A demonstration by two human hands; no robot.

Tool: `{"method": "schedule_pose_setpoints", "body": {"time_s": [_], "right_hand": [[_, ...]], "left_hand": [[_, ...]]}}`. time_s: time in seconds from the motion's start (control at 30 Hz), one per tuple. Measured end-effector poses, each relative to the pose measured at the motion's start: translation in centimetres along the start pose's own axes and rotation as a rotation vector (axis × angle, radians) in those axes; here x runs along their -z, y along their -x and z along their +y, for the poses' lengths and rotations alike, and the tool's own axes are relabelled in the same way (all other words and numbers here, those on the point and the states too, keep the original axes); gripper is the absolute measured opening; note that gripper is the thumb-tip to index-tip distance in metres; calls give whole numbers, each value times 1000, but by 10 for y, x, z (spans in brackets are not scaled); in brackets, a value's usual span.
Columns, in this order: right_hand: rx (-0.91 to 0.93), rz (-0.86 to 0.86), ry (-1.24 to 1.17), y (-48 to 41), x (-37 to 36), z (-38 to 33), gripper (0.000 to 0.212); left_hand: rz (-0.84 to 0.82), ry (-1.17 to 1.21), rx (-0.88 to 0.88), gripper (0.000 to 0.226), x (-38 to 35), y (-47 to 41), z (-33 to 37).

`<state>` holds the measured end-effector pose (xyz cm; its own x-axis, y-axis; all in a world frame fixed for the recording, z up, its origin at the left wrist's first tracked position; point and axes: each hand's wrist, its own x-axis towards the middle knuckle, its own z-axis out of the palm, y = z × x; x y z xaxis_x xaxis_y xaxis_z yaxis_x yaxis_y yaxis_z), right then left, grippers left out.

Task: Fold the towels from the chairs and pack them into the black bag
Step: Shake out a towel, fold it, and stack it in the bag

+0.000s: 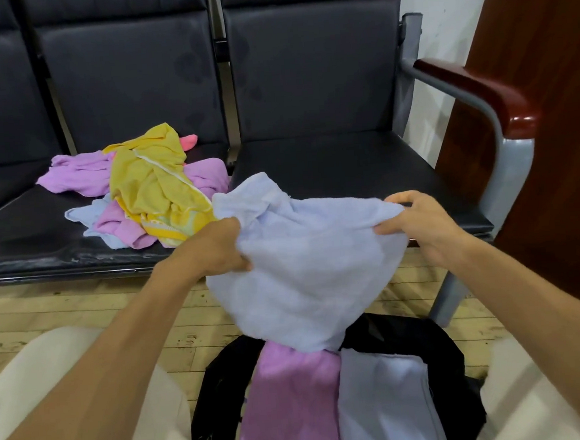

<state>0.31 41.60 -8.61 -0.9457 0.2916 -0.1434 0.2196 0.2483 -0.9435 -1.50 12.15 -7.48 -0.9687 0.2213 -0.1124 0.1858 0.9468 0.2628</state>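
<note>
Fingers (400,196) of left hand (215,249) and right hand (422,224) tight on blue towel (304,253).

Rt seat (347,174) is bare, so open approach from front & above. Its rt side is shut off by the armrest (472,93), w/ a wooden panel (543,133) just beyond. Mid seat (25,231): towel pile (149,195) takes the rt part, bare vinyl to the left.

Black bag (211,390) sits open on the floor betw. the knees (45,367), but the light-blue towel (305,263), gripped by left hand (215,249) & right hand (419,224), hangs over its mouth. Inside, a pink towel (287,402) & a folded blue towel (383,402) fill most of the visible opening. A metal chair leg (451,294) stands near the bag's far-rt rim.
</note>
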Motion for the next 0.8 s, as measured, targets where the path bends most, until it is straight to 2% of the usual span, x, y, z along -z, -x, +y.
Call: {"method": "schedule_pose_setpoints", "body": {"time_s": [0.03,0.1,0.2,0.27,0.33,0.4,0.5,0.63,0.73,0.8], "right_hand": [[22,46,59,-2,5,2,49],[90,85,237,-3,13,4,44],[91,0,614,-5,24,4,29],[-9,-103,788,-5,26,5,26],[-59,-158,796,-6,25,6,35],[-42,-204,628,-6,23,5,39],[-56,-266,196,-3,19,-3,30],[-157,-185,-281,-3,20,-5,37],[-165,-150,-493,2,18,-7,31],[-153,-154,-577,9,17,-11,24]], "left_hand": [[45,30,14,37,-2,-4,-4],[85,247,25,27,-4,-9,-10],[75,557,26,25,-4,-8,-12],[74,566,55,32,-6,-7,-14],[73,526,102,38,-7,-8,-17],[78,651,137,43,-6,-7,-18],[62,1148,220,29,4,-1,-7],[32,1705,237,23,22,5,-1],[-47,1803,127,30,27,10,0],[-5,1756,97,30,26,9,0]]}}
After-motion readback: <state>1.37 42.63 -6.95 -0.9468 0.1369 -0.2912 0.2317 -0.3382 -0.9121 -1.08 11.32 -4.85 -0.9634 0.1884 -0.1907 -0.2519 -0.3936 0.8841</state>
